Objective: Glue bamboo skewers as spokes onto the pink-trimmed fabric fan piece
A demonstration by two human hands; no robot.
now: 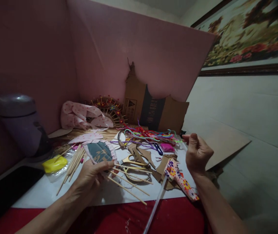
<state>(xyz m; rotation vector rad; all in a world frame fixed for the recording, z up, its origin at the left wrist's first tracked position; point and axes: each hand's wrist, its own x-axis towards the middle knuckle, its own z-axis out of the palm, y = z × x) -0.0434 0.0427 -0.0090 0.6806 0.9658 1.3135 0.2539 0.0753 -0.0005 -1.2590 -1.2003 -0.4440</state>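
Cardboard piece [100, 152] with pale fabric round its edge: in the left hand [92, 175], pinched between thumb and fingers at its near edge, dark printed face showing. Thin wooden sticks [129, 182] fan out from that grip, rightward and toward the wearer.

Right hand [198, 156]: raised, well apart from the left, fingers curled in and thumb pressed close. Poor view of the fingertips; possibly something thin in there, can't confirm.

Gold-handled scissors [137, 158] just right of the left hand, partly behind the sticks. Floral glue gun [183, 182] lies near the right hand, on its inner side, over cardboard scraps [163, 167]; clear glue stick [155, 205] runs from it toward the wearer.

Left of the left hand: loose stick bundle [75, 162], then yellow lump [55, 164] on clear plastic. Tumbler [23, 126] farther left.

Beyond both hands: tangled colored pipe cleaners [148, 134], pink packet [167, 147], dotted pink cloth [74, 114], arched stick frame with small flowers [116, 112], and large cardboard sheet [153, 109] upright against the pink panel [139, 42].
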